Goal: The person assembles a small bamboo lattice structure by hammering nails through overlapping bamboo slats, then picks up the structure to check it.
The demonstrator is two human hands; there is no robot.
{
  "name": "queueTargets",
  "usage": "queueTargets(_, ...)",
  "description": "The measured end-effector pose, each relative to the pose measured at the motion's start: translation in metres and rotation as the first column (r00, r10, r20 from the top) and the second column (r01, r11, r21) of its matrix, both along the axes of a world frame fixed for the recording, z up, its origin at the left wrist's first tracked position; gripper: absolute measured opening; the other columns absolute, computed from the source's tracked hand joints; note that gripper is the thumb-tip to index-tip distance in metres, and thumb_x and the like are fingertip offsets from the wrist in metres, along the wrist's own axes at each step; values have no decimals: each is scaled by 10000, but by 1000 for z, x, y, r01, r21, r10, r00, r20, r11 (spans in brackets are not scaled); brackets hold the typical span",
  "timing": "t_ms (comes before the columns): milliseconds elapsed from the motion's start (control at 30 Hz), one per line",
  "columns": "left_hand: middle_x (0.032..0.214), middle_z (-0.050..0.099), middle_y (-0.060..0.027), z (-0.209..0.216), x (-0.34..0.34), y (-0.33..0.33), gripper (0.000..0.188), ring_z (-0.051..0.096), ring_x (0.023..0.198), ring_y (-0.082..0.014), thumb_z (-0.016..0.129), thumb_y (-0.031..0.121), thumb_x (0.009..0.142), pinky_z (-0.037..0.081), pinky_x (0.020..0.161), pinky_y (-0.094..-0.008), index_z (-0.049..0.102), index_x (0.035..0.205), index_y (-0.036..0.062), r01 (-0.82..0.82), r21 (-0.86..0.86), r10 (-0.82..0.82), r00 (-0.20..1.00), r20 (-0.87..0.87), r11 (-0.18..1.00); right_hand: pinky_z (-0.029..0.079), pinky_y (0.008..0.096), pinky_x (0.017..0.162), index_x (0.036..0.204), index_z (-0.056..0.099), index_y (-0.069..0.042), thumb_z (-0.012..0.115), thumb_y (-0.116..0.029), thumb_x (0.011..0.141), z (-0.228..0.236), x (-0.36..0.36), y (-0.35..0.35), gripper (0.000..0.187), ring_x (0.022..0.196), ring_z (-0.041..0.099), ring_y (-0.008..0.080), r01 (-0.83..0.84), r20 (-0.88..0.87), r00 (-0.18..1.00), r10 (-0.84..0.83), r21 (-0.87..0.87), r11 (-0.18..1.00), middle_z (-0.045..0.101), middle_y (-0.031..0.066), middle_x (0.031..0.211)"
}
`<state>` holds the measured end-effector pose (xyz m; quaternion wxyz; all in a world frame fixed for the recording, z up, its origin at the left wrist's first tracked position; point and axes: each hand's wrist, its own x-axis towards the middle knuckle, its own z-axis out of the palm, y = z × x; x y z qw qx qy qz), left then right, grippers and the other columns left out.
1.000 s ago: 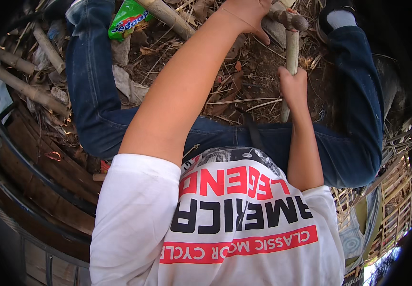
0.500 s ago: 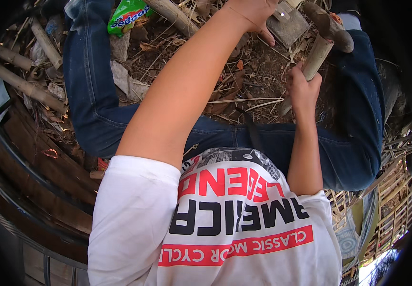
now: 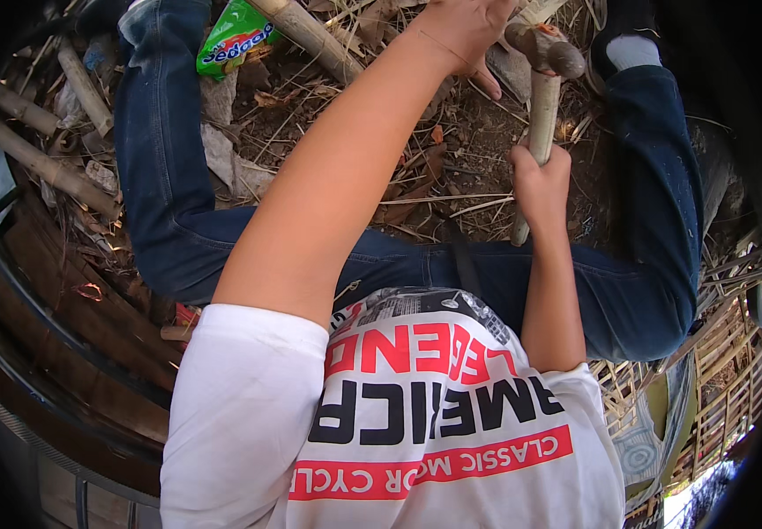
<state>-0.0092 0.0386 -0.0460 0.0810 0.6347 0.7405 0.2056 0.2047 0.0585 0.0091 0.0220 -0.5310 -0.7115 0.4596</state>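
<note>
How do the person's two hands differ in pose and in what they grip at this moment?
The right hand is closed in a fist around the pale hammer handle, thumb side up; the left hand reaches farther out, fingers spread down over something at the ground. The right forearm stands bent and close; the left arm stretches long. Both are bare.

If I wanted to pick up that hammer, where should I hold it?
Probably low on the pale wooden handle, coming in from the side, as the right hand does. It is long, straight and bare there, and the heavy dark head sits at the far end.

Single head view, steeply down, close over lap.
</note>
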Motion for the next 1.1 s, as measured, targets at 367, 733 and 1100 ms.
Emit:
queueTargets(367,1203,488,-168,9,3,1,1249,411,1188,-336,863,585,360,173,1078,-520,317,1307,-19,12,-26,-11,999,33,1000,394,323,491,631,559,35,598,-154,755,8,-2,5,229,509,488,110,70,-76,994,-77,-89,994,507,53,524)
queueTargets(733,1341,446,-193,9,0,-4,1295,369,1277,-349,870,593,337,176,1103,-522,327,1332,-34,-36,-73,43,995,91,997,388,307,500,671,566,32,586,-158,758,-7,0,11,210,505,477,116,26,62,998,-20,-102,994,517,46,548)
queueTargets(1100,1400,374,-201,7,6,-4,1341,283,1340,-360,839,647,348,143,1116,-528,324,1381,-37,-9,-73,7,1000,-17,997,346,263,414,705,551,-13,569,-131,782,-17,8,18,142,440,440,78,-1,88,996,2,-11,1000,502,26,560)
